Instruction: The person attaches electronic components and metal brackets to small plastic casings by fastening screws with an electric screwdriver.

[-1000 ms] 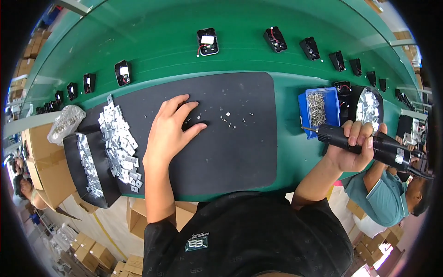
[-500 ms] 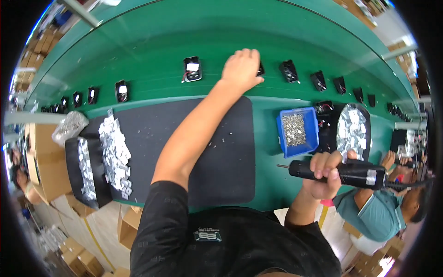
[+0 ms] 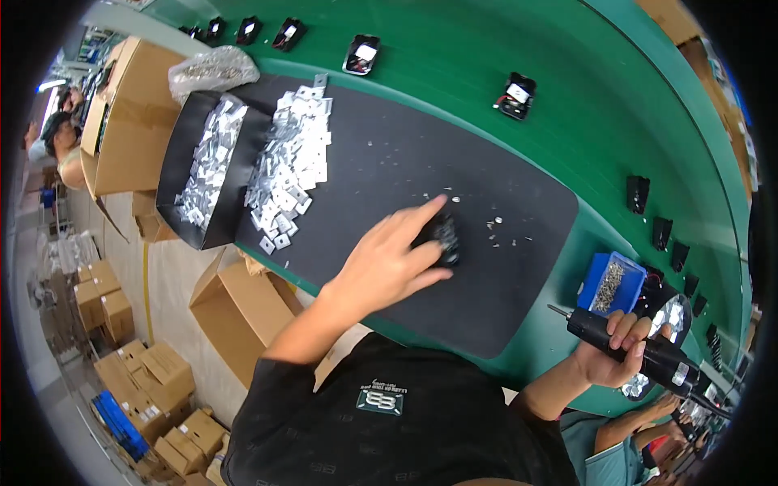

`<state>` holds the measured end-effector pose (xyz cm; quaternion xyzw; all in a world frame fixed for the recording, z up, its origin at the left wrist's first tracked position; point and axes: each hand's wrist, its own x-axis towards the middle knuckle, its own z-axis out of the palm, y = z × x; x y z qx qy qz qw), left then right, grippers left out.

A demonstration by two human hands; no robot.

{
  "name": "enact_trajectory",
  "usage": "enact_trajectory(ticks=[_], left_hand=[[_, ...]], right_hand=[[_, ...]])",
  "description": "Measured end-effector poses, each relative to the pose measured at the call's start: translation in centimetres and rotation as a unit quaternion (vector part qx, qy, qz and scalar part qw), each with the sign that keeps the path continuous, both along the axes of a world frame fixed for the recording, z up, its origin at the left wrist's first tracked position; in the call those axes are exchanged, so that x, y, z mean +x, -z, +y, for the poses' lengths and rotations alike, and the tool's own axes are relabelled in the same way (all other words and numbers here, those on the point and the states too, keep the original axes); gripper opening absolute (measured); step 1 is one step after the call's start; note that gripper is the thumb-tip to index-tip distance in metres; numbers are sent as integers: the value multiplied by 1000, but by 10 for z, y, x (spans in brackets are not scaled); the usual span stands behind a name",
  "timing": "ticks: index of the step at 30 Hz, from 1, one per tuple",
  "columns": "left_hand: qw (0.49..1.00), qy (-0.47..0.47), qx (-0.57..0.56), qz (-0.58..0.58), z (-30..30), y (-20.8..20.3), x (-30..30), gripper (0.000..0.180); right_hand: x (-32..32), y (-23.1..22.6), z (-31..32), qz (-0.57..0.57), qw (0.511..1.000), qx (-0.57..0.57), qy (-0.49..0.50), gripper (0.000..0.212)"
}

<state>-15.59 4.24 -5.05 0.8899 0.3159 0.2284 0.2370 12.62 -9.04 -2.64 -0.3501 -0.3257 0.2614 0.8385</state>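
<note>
My left hand point(image 3: 389, 259) is over the dark mat point(image 3: 365, 186), fingers apart, at a small black plastic case point(image 3: 447, 240). The case is smeared by motion and partly behind the fingers; it lies on or just above the mat. At the right, my right hand point(image 3: 613, 354) is wrapped round a black electric screwdriver point(image 3: 674, 368), its bit pointing left toward the mat. Small screws point(image 3: 495, 223) lie scattered on the mat beyond the case. A blue bin point(image 3: 595, 279) full of screws stands just beyond the screwdriver.
Metal plates point(image 3: 296, 162) are heaped on the mat's left, beside a black tray point(image 3: 170, 194) of more plates. Black cases, such as one case with a white label point(image 3: 516, 95), line the green bench point(image 3: 454, 57). A carton point(image 3: 134, 121) stands at the left; a co-worker's sleeve point(image 3: 612, 466) shows lower right.
My left hand has come back from the row of cases to the mat, where a black case now is. The view has turned; my right hand still grips the screwdriver.
</note>
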Motion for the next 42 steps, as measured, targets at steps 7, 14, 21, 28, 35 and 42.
enact_trajectory(ticks=[7,14,21,28,35,42], left_hand=[[999,-24,-9,34,-36,19,-43,36],[982,-182,47,16,7,6,-85,36],[910,-372,89,161,47,24,-99,28],[943,-328,38,41,30,10,-90,21],[961,-224,-157,-49,-15,-7,-48,29],[977,-188,-94,-41,-20,1,-30,28]], right_hand=[[-10,8,43,-24,999,4,-37,41],[3,17,46,-42,999,-12,7,42],[-2,22,64,-48,996,-10,77,45],[-21,20,88,-66,992,-23,104,49],[-26,23,84,-72,994,-43,64,50],[-23,32,87,-66,995,-44,56,49]])
